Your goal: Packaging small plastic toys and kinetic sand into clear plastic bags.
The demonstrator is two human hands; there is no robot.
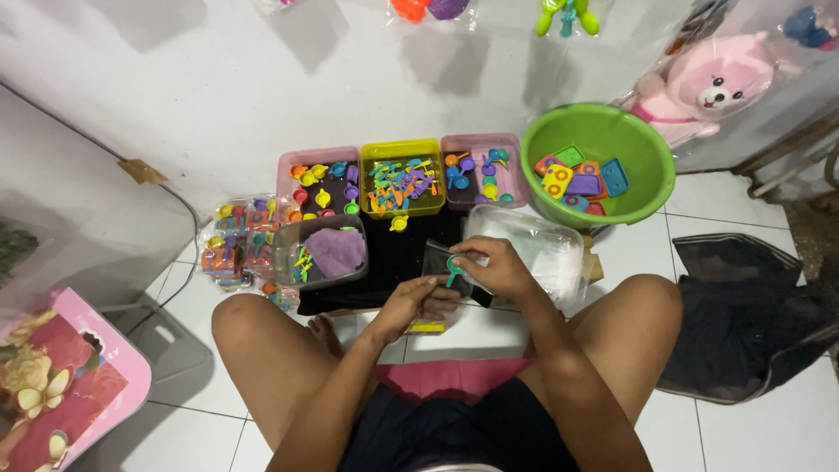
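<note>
Mid-step in bagging small toy pieces, by the look of it: left hand [418, 301] gripping the lower edge of a small clear plastic bag [441, 262], right hand [496, 265] pinching the bag's top edge, a teal toy utensil [454, 269] sitting at its mouth. Bag held above the floor tiles [752, 428], between the knees, just in front of the black mat [398, 253]. Next move likely calling for the mouth kept spread while the piece slides fully in. Beyond the hands: clear lidded container [537, 245] just beside the right hand; pink tray [319, 179], yellow tray [402, 175] and second pink tray [481, 166] in a row by the wall, all holding coloured pieces; green basin [603, 131] of moulds to their right; stack of filled packets [236, 240] at left. No labels legible.
</note>
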